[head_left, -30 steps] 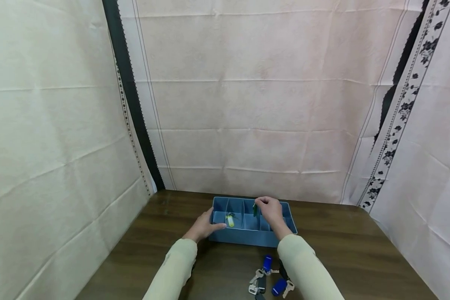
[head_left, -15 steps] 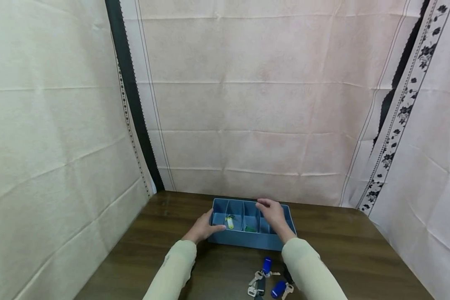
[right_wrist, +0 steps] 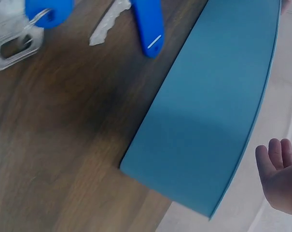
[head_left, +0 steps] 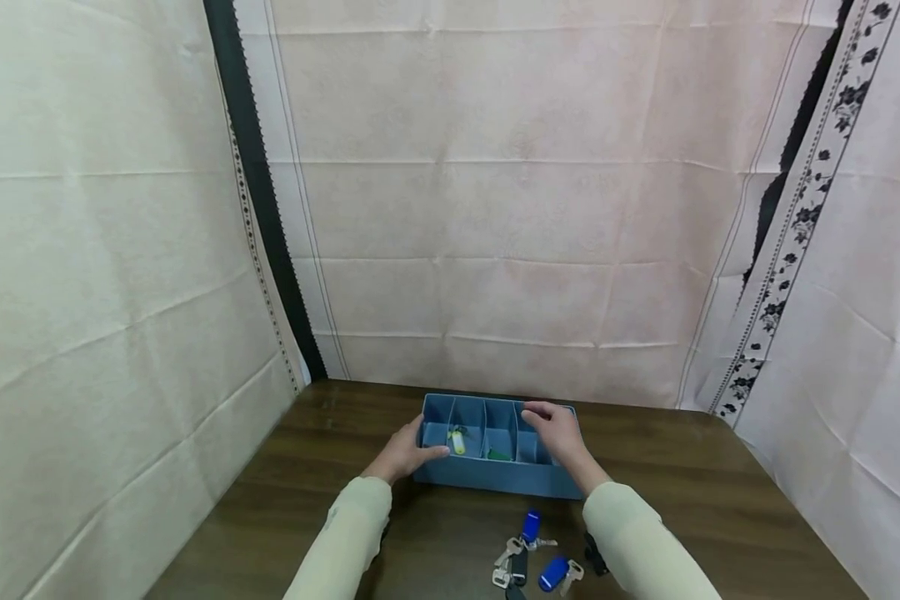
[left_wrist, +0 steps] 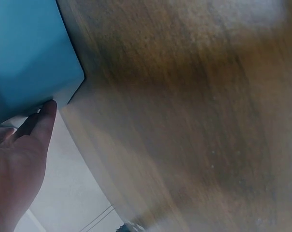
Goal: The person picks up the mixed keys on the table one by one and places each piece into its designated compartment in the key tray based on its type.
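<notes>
A blue divided box (head_left: 487, 476) stands on the wooden table with its long side facing me. At its left end my left hand (head_left: 405, 452) holds the corner, thumb along the front rim and fingers against the side; fingertips touch the box wall in the left wrist view. Over the right compartments hovers my right hand (head_left: 560, 431), nothing in its loosely bent fingers; the right wrist view shows that hand (right_wrist: 283, 176) apart from the box. A yellow-green key tag (head_left: 458, 442) lies in one compartment. Low in the compartment to its right is a green item (head_left: 498, 455), partly hidden.
In front of the box lie keys (head_left: 512, 550) with a blue tag (head_left: 531, 525) and dark tags. Another blue tag (head_left: 552, 573) with a key is to their right. A black object (head_left: 594, 554) sits beside my right sleeve. Pale cloth (head_left: 495, 208) hangs behind the table.
My right hand let go of the green item, which dropped into a middle compartment. That hand then moved right and slightly towards me. The left hand stayed at the box.
</notes>
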